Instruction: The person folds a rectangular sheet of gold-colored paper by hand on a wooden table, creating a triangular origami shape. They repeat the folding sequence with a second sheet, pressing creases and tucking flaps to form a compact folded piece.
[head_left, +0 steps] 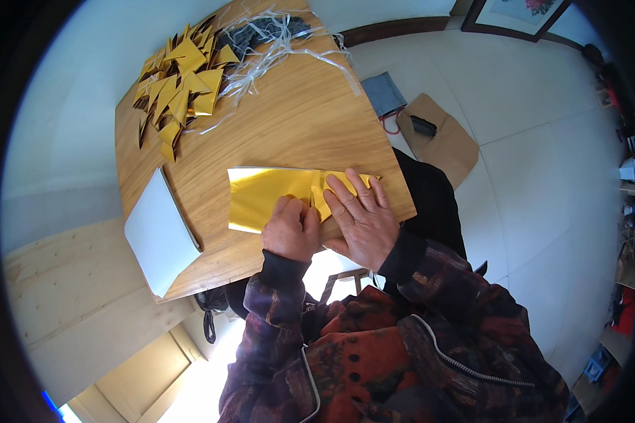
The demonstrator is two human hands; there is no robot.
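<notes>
A sheet of shiny gold paper (257, 194) lies near the front edge of the wooden table, with a crease or fold running down its right part. My left hand (291, 229) is closed, knuckles up, its fingers curled against the paper beside that fold. My right hand (365, 220) rests flat on the paper's right end, fingers stretched out and spread. What sits beneath my left fingertips is hidden. At the far left of the table, a pile of folded gold paper pieces (185, 84) shows sharp points and dark inner sides.
A white stack of sheets (161, 233) lies at the table's left edge. Thin clear plastic strips (279, 49) tangle over a dark grey cloth (250, 35) at the back. On the floor to the right lie a brown paper piece (444, 141) and a grey-blue item (383, 94).
</notes>
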